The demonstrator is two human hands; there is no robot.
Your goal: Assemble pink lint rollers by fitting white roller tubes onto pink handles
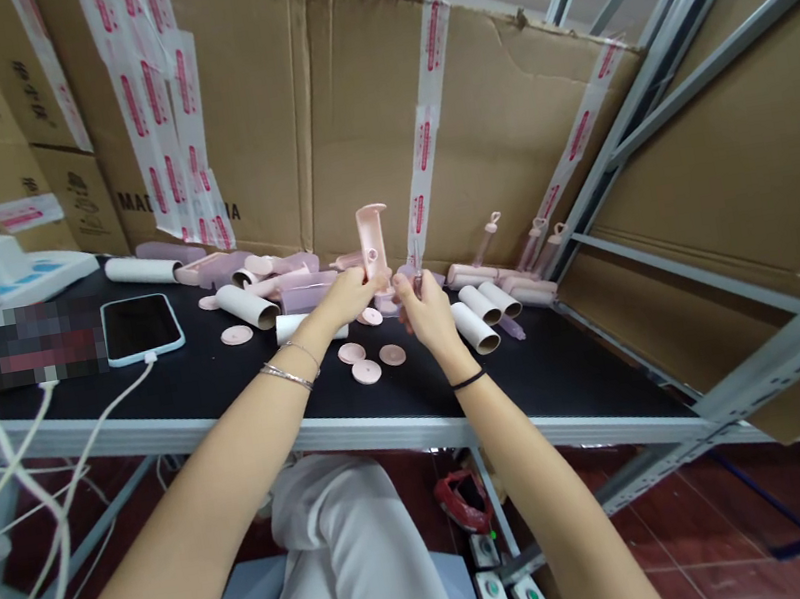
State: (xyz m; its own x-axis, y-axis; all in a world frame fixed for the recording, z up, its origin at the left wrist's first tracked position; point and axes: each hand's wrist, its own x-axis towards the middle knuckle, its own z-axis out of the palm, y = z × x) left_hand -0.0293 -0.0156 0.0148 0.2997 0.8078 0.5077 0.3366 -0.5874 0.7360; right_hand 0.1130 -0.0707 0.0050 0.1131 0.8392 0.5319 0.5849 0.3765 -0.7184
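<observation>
My left hand [348,296] grips the base of an upright pink plastic handle piece [372,235], fingers pinched around it. Just right of it, my right hand [427,313] is closed at the lower end of the same piece, holding a small part I cannot make out. Both hands hover over the black table [215,379]. Pink round caps [367,370] lie on the table just in front of my hands. White paper rolls [482,312] lie to the right of my right hand, and another white roll [247,306] lies to the left.
A phone [140,327] on a white cable lies at the left, beside a white charger box [24,278]. More pink parts [290,276] line the back of the table against taped cardboard walls [356,114]. A metal frame [640,89] rises at the right.
</observation>
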